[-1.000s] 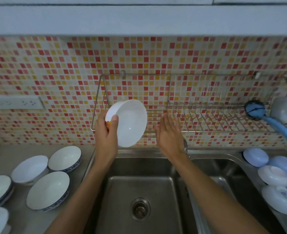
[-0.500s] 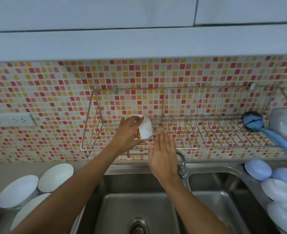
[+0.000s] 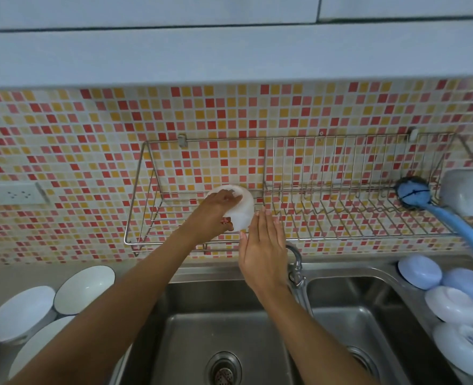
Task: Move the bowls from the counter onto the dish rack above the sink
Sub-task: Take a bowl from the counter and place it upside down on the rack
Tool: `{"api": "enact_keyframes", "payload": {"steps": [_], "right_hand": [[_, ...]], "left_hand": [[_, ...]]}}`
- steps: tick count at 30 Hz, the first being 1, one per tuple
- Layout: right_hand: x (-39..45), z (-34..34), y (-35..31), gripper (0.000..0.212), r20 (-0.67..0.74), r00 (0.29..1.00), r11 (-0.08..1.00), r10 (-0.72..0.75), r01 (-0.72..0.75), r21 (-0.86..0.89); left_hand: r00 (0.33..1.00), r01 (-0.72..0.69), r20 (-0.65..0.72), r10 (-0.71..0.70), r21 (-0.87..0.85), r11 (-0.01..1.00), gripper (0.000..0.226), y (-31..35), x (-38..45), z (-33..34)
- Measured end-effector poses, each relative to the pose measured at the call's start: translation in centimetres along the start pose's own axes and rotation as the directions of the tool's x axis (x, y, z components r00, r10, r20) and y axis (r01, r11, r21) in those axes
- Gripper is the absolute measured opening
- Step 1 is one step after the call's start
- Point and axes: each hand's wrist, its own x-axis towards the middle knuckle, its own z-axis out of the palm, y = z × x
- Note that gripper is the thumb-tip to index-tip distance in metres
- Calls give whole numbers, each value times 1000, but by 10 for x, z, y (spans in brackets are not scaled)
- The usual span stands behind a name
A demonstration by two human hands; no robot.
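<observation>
A person's left hand (image 3: 218, 209) grips a white bowl (image 3: 240, 209) turned mouth-down on the left section of the wall-mounted dish rack (image 3: 140, 240) above the sink (image 3: 202, 329), apparently so it can drain. The arm reaches far and upward. The right hand (image 3: 263, 245) hovers flat and empty just beside it. More bowls (image 3: 83, 289) wait on the counter, near left.

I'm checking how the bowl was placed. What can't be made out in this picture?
- Head view: whether the bowl rests on the rack; the left hand covers it.
- Bowl's orange mark: mostly under that hand.
- Counter bowls: lower ones hidden by the left arm and frame edge.
- Right hand: bowl contact unclear.
</observation>
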Motion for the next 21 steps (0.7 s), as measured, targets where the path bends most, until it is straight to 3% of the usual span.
{"api": "enact_keyframes", "payload": {"steps": [3,6,10,16,21], "right_hand": [[-1,-1,0,58,-7,1000,1000,-5,5,-3],[-1,1,0,56,-1,1000,1000,-1,1,-1],[-2,3,0,56,-3,1000,1000,2,-2,7],[-2,5,1,56,-34,999,1000,-8,7,-6],[-2,3,1,54,-29,999,1000,-15,16,9]], "left_hand": [[992,56,-109,-67,-96,994,61,2,-13,-2],[975,124,-182,-129,-41,991,52,2,-35,0],[983,153,-109,-145,65,986,63,-1,-50,3],[993,86,67,-95,136,987,52,2,-44,1],[987,119,88,-133,147,982,55,3,-45,0]]}}
